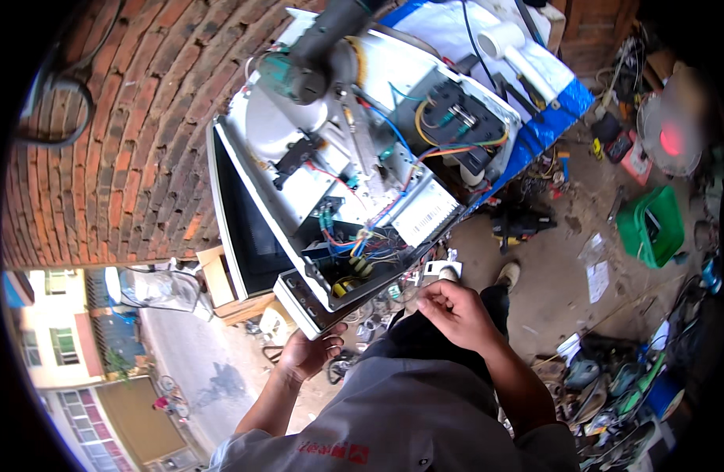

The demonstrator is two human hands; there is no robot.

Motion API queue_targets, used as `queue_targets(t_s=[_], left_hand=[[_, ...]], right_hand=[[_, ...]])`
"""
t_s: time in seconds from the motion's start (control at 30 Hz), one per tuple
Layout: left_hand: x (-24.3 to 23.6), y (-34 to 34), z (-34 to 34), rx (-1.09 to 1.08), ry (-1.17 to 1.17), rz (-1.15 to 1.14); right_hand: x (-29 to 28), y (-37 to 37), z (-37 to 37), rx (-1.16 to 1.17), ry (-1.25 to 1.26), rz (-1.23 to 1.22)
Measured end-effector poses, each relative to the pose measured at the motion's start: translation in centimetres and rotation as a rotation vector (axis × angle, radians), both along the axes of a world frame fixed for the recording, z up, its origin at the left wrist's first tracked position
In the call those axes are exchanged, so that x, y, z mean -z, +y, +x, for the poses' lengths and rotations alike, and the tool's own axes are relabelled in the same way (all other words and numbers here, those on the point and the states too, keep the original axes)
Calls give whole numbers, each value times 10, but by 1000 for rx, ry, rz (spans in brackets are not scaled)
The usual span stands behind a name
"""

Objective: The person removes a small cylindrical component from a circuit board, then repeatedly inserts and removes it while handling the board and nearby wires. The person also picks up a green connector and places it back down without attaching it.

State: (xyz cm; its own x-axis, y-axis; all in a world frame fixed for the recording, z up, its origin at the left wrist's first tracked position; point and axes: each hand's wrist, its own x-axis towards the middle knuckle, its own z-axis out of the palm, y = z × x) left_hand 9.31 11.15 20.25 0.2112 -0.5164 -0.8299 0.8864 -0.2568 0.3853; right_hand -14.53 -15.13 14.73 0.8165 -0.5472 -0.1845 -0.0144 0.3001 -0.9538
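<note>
An opened microwave oven (354, 181) lies before me, its inner parts and coloured wires (362, 244) exposed. Its dark-windowed door (248, 212) is on the left side. At the near corner, a control panel (303, 307) in a pale frame juts toward me. My left hand (307, 355) is under this panel's lower end, fingers curled against its edge. My right hand (458, 315) is raised in front of my body, right of the panel and apart from the oven. Its fingers are bent and close together; whatever may be between them is hidden.
A green and black tubular tool (295, 75) sits over the oven's far part. Brick wall (118, 149) rises at left, with a street (208, 362) below it. Right are a green basket (651, 228), a fan (670, 134) and a heap of scrap parts (614, 377).
</note>
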Motion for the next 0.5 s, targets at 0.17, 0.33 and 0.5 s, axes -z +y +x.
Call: queue_targets(t_s=[0.17,0.33,0.5], left_hand=[[7,3,-14,-1,-179,40],[8,15,-21,-27,-218,-19],[4,35,-24,-55,-245,-23]], right_hand=[[-140,-60,51,33,-266,-582],[-165,-105,180,53,114,-1555],[-156,-104,213,-60,230,-1739]])
